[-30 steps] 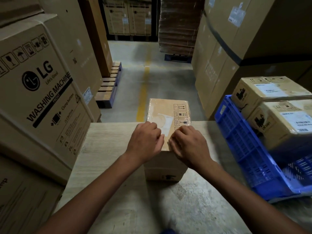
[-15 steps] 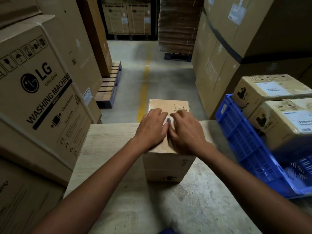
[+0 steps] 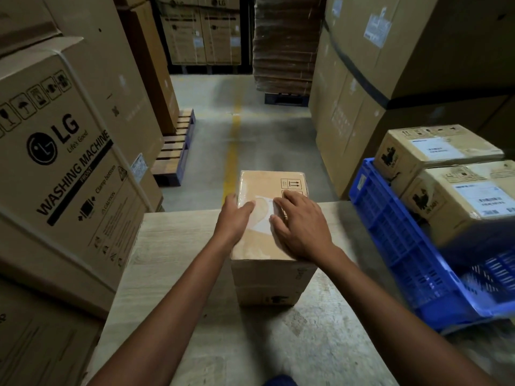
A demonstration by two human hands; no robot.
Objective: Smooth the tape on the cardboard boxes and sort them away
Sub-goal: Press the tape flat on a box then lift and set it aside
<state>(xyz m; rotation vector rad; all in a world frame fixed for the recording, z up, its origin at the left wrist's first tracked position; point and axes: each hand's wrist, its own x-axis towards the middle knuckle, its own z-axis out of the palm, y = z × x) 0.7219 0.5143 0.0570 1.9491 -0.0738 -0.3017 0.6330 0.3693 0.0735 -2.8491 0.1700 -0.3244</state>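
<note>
Our hands have parted, left hand [image 3: 236, 216] and right hand [image 3: 302, 228] pressing straight, spread fingers [image 3: 245, 206] on the taped small brown cardboard box [image 3: 269, 183] at the far edge of the pale wooden counter [image 3: 172, 246], where we fear a hard push tips it off.

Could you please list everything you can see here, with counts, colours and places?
box: one, tan, on table
tape: one, clear, box top
table: one, pale wood, centre
crate: one, blue, right of table
labelled boxes: two, tan, in crate
washer carton: one, brown, left
big cartons: several, brown, right and behind
pallet: one, wood and blue, floor left
floor line: one, yellow, aisle
left grip: one, flat on box top
right grip: one, flat on box top
</note>
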